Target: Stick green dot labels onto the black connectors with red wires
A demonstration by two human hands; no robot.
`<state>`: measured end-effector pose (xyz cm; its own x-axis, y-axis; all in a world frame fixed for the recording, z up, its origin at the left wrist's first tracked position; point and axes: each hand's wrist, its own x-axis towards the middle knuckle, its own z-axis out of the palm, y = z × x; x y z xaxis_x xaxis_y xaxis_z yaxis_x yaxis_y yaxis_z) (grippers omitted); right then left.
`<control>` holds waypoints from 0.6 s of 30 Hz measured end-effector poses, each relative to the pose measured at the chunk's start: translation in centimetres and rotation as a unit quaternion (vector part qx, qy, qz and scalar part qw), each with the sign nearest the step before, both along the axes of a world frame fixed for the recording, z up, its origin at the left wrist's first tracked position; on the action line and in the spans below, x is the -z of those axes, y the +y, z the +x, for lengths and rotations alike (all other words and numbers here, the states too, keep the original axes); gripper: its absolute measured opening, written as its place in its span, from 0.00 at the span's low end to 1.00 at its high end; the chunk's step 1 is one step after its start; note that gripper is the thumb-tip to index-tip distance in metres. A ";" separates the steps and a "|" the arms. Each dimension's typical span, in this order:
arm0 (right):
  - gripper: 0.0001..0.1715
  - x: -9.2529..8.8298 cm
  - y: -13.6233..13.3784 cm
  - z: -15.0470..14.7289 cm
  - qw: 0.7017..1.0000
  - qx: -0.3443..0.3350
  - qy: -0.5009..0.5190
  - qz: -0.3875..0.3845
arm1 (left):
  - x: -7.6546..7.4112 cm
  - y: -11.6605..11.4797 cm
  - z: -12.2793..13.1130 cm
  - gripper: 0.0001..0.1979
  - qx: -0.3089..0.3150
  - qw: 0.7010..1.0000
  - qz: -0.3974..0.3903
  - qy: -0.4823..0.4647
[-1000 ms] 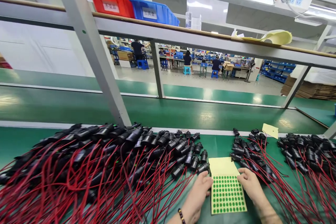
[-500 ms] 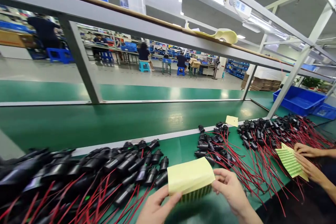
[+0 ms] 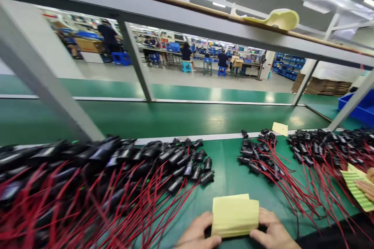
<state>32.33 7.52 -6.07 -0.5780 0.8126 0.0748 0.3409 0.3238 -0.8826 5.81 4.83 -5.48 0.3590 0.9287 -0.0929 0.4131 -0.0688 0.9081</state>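
Observation:
Both my hands hold a yellow sticker sheet (image 3: pixel 235 216), folded over so its plain backing faces up, low over the green bench near the front edge. My left hand (image 3: pixel 196 234) grips its left edge with fingers curled. My right hand (image 3: pixel 271 231) grips the right edge the same way. A big heap of black connectors with red wires (image 3: pixel 96 179) lies to the left. A smaller bunch of connectors (image 3: pixel 260 159) lies just beyond the sheet to the right.
A third pile of connectors (image 3: pixel 330 148) sits far right, where another person's hand (image 3: pixel 366 186) holds a green-dotted sheet (image 3: pixel 358 190). A small yellow paper (image 3: pixel 279 128) lies by the belt edge. A grey frame post (image 3: pixel 43 81) rises at left. A blue bin (image 3: pixel 359 107) is at right.
The sheet, flat with green dots showing a second ago, has been lifted and folded over. My view swung right, then back left and down.

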 end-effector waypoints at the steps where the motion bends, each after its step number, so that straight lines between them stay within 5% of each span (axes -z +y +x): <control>1: 0.12 0.5 0.1 0.0 1.000 0.003 -0.011 -0.018 | -0.4 0.0 0.2 0.11 0.002 1.000 -0.002 0.021; 7: 0.13 3.1 0.7 0.3 0.994 0.056 -0.050 -0.084 | -1.6 0.3 1.3 0.05 -0.033 0.995 -0.041 0.085; 13: 0.15 2.5 1.0 0.3 0.987 0.069 -0.072 -0.124 | -1.4 0.1 1.4 0.17 -0.090 0.991 -0.087 0.035; 18: 0.14 2.0 1.4 0.0 0.985 0.066 -0.093 -0.132 | -1.0 0.3 1.6 0.08 -0.076 0.991 -0.065 0.090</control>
